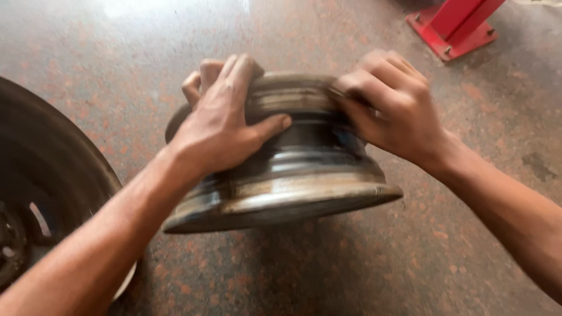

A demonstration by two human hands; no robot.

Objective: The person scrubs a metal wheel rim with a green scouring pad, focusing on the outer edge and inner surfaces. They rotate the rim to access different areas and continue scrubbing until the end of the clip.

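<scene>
A bare steel wheel rim [293, 175], dull grey with worn shiny bands, stands on its edge on the speckled stone floor, its barrel facing me. My left hand [219, 120] grips its upper left, fingers hooked over the top edge and thumb pressed along the barrel. My right hand [392, 105] is closed on the upper right of the rim's top edge, fingers curled tight against the metal. Whether it holds something small against the rim is hidden by the fingers.
A second dark wheel rim [52, 175] lies at the left edge, partly under my left forearm. A red metal post base [453, 29] bolted to the floor stands at the top right. The floor [351, 275] is reddish-brown speckled stone.
</scene>
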